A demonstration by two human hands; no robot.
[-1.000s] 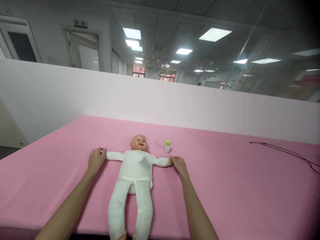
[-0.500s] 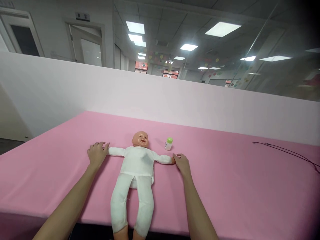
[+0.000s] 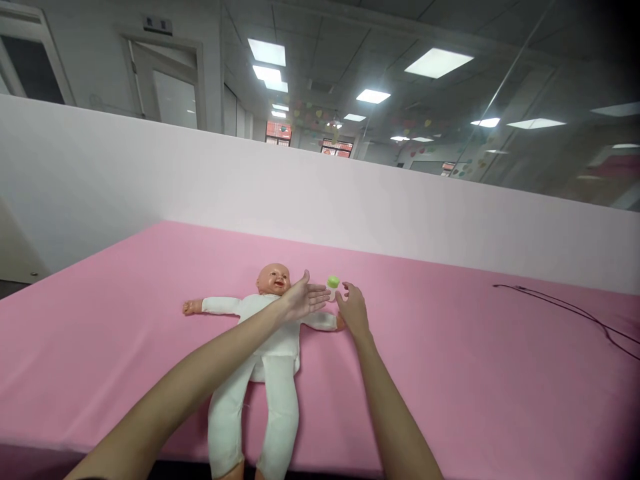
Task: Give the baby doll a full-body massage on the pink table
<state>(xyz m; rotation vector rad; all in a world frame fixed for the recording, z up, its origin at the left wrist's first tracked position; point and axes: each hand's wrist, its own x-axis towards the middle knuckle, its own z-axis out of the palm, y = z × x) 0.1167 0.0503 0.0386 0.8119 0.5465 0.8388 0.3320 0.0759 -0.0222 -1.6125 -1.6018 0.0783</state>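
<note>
A baby doll (image 3: pixel 274 341) in a white cloth suit lies on its back on a pink padded surface (image 3: pixel 440 380), with a plastic head and hands. My left hand (image 3: pixel 303 298) reaches across the doll's chest, its fingers spread and pointing at a small white bottle with a green cap (image 3: pixel 333 288). My right hand (image 3: pixel 353 309) sits just to the bottle's right, fingers lightly curled, close to the doll's outstretched hand. The two hands partly hide the bottle's lower body. Neither hand holds anything.
A black cable (image 3: pixel 565 307) lies on the pink surface at the far right. A white partition wall (image 3: pixel 320 193) runs along the surface's far edge. Beyond it stand a door, glass panels and ceiling lights.
My left hand has left the doll's hand and crossed over its chest toward the bottle. My right hand has lifted from the doll's other hand and moved up beside the bottle.
</note>
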